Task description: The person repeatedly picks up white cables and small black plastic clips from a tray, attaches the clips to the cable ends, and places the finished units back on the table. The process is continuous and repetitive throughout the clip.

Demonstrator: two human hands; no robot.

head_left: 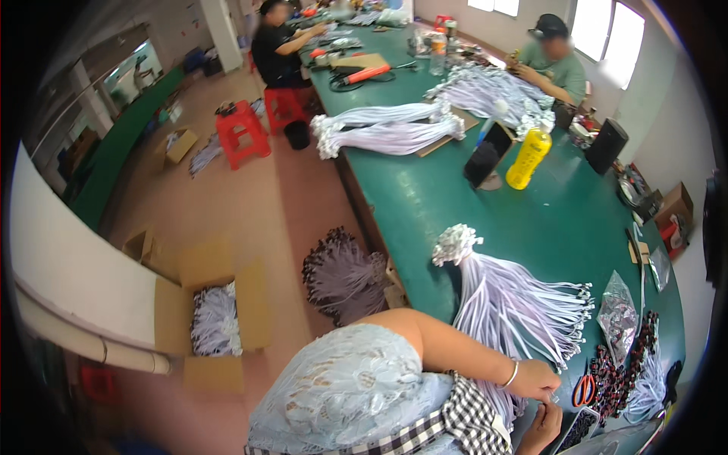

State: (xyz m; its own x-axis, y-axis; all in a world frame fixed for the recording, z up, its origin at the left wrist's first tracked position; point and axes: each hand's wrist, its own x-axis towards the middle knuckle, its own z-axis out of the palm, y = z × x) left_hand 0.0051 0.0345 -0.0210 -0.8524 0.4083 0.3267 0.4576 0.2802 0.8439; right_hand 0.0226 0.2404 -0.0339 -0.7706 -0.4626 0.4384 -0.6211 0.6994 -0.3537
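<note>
My left hand (535, 380), with a bracelet at its wrist, is closed in a pinch over the right end of the table. Just below it, my right hand (541, 427) is closed too, its fingertips close to the left one's. What they hold between them is too small to name. A bundle of white cables (508, 296) fans out across the table beside my left forearm, its ends towards my hands. Orange-handled scissors (584, 389) lie right of my hands. Next to them is a pile of small dark brown and black parts (610, 387).
The green table (402, 201) holds more white cable bundles (390, 129), a phone on a stand (487, 155), a yellow bottle (529, 158) and a clear plastic bag (619, 311). A cardboard box of cables (171, 315) stands on the floor. Two people sit farther along the table.
</note>
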